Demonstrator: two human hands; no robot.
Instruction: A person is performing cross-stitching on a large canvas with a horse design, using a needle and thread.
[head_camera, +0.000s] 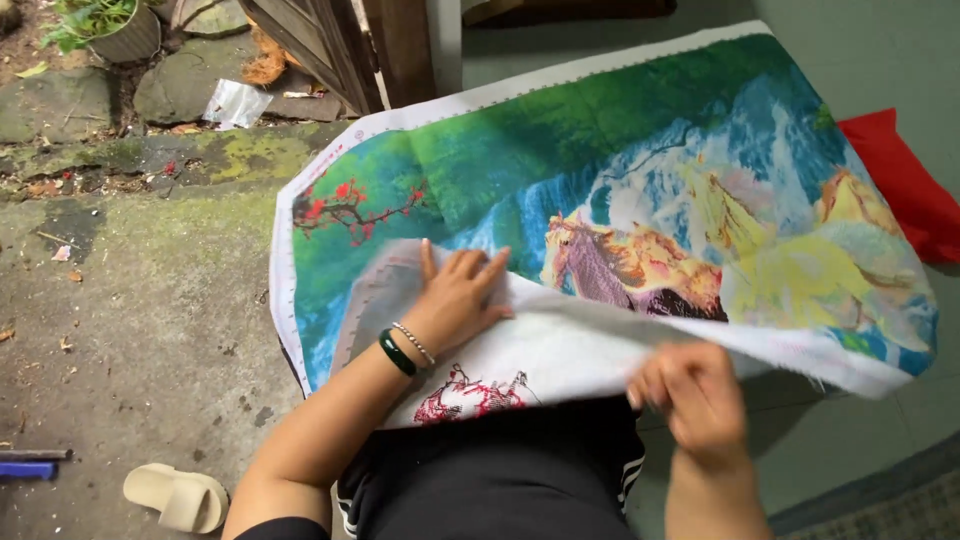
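Across your lap lies the embroidery cloth (620, 200), its long axis running left to right — your left hand (460, 298) rests flat and open on the folded-back near edge, your right hand (690, 395) pinches that edge — hands apart.

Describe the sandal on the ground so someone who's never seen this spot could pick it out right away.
Start from the big printed cloth spread over the person's lap, then drop past the left hand and forearm to the concrete ground at lower left. There lies a cream slide sandal, by the person's elbow. It is the only footwear in view; the blue object nearby is flat and thin.
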